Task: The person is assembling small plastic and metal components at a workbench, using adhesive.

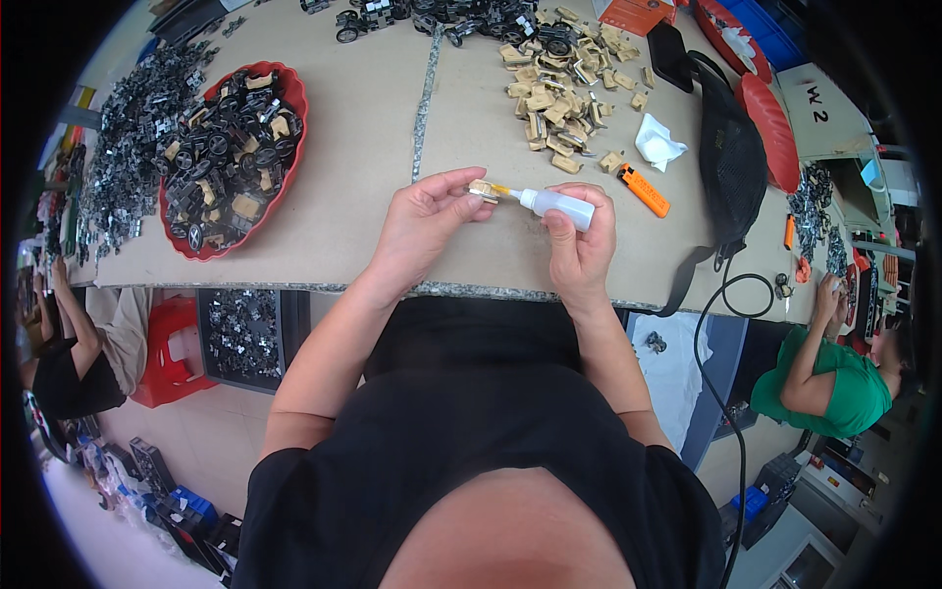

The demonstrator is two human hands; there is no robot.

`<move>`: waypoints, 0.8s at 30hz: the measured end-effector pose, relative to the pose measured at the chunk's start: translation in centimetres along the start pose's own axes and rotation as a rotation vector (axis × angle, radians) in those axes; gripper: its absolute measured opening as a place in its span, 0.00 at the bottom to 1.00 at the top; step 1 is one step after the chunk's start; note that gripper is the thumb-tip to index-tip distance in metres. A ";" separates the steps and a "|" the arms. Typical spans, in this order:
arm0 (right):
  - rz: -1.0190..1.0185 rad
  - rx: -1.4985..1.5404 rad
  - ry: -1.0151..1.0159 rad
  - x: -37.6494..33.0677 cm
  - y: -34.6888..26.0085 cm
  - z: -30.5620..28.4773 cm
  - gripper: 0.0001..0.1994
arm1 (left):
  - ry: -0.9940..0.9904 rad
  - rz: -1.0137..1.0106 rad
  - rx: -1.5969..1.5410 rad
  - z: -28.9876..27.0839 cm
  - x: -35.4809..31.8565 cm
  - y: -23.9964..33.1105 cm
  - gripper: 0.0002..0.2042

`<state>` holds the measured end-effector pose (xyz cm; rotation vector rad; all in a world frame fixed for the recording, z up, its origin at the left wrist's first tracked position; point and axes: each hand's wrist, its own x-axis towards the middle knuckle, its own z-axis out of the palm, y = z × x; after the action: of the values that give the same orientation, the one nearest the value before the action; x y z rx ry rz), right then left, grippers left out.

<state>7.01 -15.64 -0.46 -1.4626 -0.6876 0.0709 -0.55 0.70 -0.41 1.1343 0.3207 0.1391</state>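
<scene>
Between the thumb and fingers of my left hand is a small tan plastic part, held over the near part of the table. My right hand grips a white squeeze bottle tilted on its side. Its thin yellowish nozzle points left and meets the tan part; whether any liquid comes out is too small to tell. Beyond my hands lies a loose pile of similar tan parts. An orange lighter-like object and a crumpled white tissue lie to the right of the bottle.
A red scalloped basket of black wheeled pieces and tan parts stands left, beside a heap of grey-black pieces. Black toy-vehicle assemblies sit at the back. A black bag and a cable lie right. Other people work at both sides.
</scene>
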 end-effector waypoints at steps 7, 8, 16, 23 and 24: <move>0.005 -0.045 -0.004 0.0 0.2 -0.4 0.12 | 0.014 0.007 -0.023 0.0 0.0 0.1 0.14; 0.012 -0.046 -0.007 -0.1 0.1 -0.4 0.12 | 0.016 0.008 -0.031 0.0 0.0 0.1 0.14; 0.172 0.339 0.107 0.1 -0.1 -0.6 0.12 | 0.006 0.011 -0.034 0.0 0.1 0.2 0.15; 0.279 0.314 0.279 2.1 -0.6 -3.5 0.18 | -0.030 -0.010 -0.028 0.0 0.1 0.5 0.14; 0.276 0.285 0.286 2.2 -0.3 -4.0 0.18 | -0.035 -0.016 -0.028 0.0 0.1 0.5 0.13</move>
<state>10.57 -18.20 0.85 -1.2521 -0.2291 0.1630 -0.38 0.92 0.07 1.1047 0.2963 0.1091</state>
